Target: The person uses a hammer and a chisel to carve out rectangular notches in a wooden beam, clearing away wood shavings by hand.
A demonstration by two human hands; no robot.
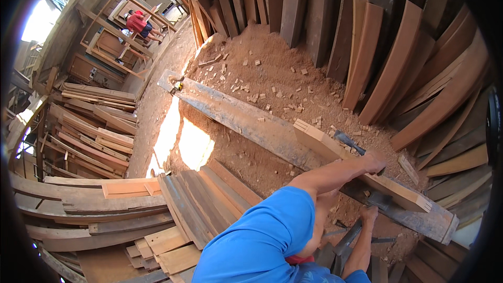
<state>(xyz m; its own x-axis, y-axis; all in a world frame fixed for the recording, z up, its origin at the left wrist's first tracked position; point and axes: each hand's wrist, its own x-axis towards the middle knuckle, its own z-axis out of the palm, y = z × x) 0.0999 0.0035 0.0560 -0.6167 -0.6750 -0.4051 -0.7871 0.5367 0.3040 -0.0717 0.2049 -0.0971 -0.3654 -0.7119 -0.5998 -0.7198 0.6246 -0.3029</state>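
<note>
A pale wooden beam with cut, stepped ends lies along a long, weathered plank. My left hand is closed at the beam's far edge, its arm crossing over the wood. A small dark piece shows under its fingers; what it grips is mostly hidden. Just beyond the beam, beside that hand, is a tool with a grey blade and dark handle. My right hand, on the near side, is closed around the handle of a hammer with a dark, blocky head, close to the beam.
Sawdust and small wood offcuts cover the ground. Tall boards lean along the far and right sides. Stacked planks fill the left. A yellow-and-black object sits on the plank's far end. A person in red is by a wooden frame farther off.
</note>
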